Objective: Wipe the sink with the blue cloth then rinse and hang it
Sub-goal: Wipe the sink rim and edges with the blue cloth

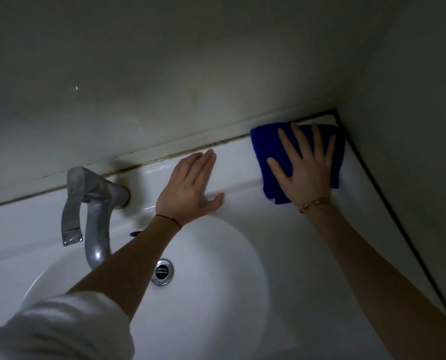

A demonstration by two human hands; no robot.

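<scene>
Both hands lie flat on the sink (242,245) ledge right of the faucet (92,203). Farthest from it, the right hand (306,168) presses spread, straight fingers on the folded blue cloth (268,141) in the back corner, its free length running faucetward. Nearer the faucet, the left hand (190,187) rests empty, fingers straight and together.

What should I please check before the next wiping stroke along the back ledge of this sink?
1. Right hand flat on the blue cloth: ok.
2. Cloth lying on the sink ledge in the corner: ok.
3. Left hand out of the cloth's path: not ok, it rests on the ledge beside it.
4. Faucet off: ok, no water visible.
5. Cloth damp enough: cannot tell.
</scene>
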